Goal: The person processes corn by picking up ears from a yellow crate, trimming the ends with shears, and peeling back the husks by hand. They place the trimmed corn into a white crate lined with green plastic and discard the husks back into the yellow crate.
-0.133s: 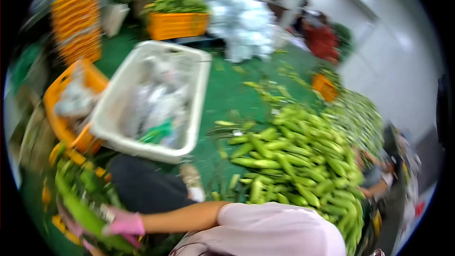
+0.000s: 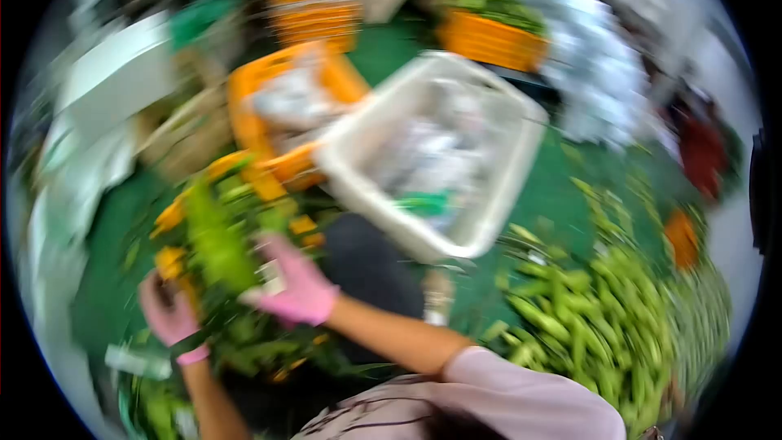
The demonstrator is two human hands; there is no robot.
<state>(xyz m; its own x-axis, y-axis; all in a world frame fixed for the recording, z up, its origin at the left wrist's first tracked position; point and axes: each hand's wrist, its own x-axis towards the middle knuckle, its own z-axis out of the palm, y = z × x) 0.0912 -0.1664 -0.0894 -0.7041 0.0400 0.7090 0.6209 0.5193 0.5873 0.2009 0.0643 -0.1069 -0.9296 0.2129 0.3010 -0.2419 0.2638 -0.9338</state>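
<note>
Both hands wear pink gloves. My left hand (image 2: pixel 169 314) is at the near left edge of a yellow-orange crate (image 2: pixel 170 264), its fingers loosely curved and apart, with nothing visible in them. A dark band circles that wrist. My right hand (image 2: pixel 297 283) is closed around a small pale object (image 2: pixel 273 275), too blurred to name. Just left of its fingertips a long bright green vegetable (image 2: pixel 213 236) lies over the crate, among loose green leaves (image 2: pixel 261 350). My right fingertips are right at its lower end.
A white crate (image 2: pixel 489 228) with plastic bags stands ahead, beside an orange basket (image 2: pixel 244 114) of bags. Many long green vegetables (image 2: pixel 586 310) are heaped on the right. Stacked orange crates (image 2: pixel 314 0) and a leaf-filled orange crate (image 2: pixel 493 39) stand farther back. White sheeting (image 2: pixel 73 187) is at left.
The view has swung left, so the scene shifts right in the picture. My left hand, partly hidden under the long green vegetable before, now shows apart from it at the crate's edge.
</note>
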